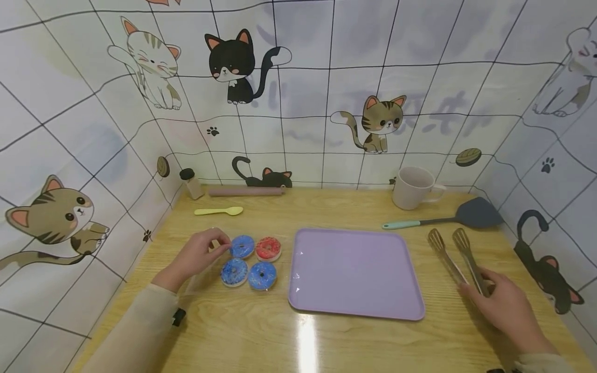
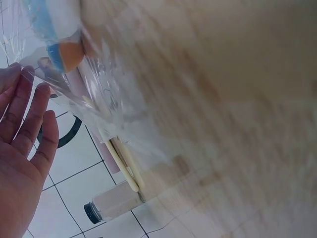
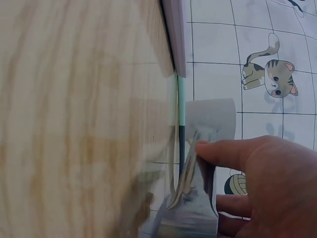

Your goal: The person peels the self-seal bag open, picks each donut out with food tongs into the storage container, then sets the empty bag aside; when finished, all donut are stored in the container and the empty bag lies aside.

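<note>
Four donuts (image 1: 255, 268), three blue and one red, lie in clear wrap (image 2: 106, 89) just left of the tray (image 1: 356, 272), the red one at the far right of the group. The left hand (image 1: 202, 251), left of the tray beyond the donuts, pinches the edge of the wrap between thumb and index finger, the other fingers loosely bent. Right of the tray, the right hand (image 1: 508, 300) is curled round the metal tongs (image 1: 472, 261), whose two arms stand apart and point away from the person. Beyond the tray's far right corner lies the turner (image 1: 478, 213), its green handle toward the tray; the cup (image 1: 413, 189) stands farther back. Beyond the tray to the far left are the yellow spoon (image 1: 219, 211), the rolling pin (image 1: 246, 191) and the black-capped shaker (image 1: 192, 184). Cat-printed sheeting (image 1: 305, 98) rises behind.
</note>
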`<action>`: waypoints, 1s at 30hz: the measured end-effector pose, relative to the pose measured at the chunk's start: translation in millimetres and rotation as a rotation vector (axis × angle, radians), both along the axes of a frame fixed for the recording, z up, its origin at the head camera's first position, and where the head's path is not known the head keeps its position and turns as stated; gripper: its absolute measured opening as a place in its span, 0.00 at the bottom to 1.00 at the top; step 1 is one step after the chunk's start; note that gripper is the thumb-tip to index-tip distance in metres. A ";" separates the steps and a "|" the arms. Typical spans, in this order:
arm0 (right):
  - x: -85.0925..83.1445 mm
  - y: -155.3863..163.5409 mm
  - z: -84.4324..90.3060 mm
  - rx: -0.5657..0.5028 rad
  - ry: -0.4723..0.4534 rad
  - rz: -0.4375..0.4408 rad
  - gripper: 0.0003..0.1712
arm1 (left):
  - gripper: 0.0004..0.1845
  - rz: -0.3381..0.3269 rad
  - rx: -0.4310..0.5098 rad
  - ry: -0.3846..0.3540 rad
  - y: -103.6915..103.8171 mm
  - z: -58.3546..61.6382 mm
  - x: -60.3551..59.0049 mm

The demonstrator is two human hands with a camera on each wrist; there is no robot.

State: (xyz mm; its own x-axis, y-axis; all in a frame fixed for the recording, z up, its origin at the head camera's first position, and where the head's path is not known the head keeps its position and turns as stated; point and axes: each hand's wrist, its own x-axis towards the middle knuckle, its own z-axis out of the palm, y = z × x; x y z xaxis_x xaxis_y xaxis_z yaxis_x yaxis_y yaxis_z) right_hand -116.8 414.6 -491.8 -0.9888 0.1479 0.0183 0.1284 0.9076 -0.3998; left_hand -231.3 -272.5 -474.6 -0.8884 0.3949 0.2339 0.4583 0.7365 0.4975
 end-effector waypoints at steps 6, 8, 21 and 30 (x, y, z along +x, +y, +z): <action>-1.9 -16.1 -1.8 -0.067 0.177 0.058 0.42 | 0.03 0.016 -0.010 0.019 -0.3 4.1 0.6; -3.4 -23.6 -0.3 -0.074 0.219 0.082 0.40 | 0.04 0.017 -0.011 0.011 0.2 6.7 1.2; -17.9 -81.7 18.3 -0.093 0.360 0.349 0.33 | 0.03 0.024 -0.007 -0.014 2.9 7.5 -4.1; -24.1 -133.0 20.0 -0.090 0.318 0.484 0.31 | 0.03 0.022 -0.001 -0.024 4.7 9.1 -2.4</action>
State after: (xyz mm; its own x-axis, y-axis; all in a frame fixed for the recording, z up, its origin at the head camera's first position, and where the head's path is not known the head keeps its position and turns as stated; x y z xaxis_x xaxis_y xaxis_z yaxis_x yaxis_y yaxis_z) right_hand -140.9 281.6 -471.9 -0.8922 -0.3045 0.3336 -0.4312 0.7938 -0.4288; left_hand -233.8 -267.8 -465.6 -0.9023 0.3756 0.2116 0.4299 0.7469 0.5073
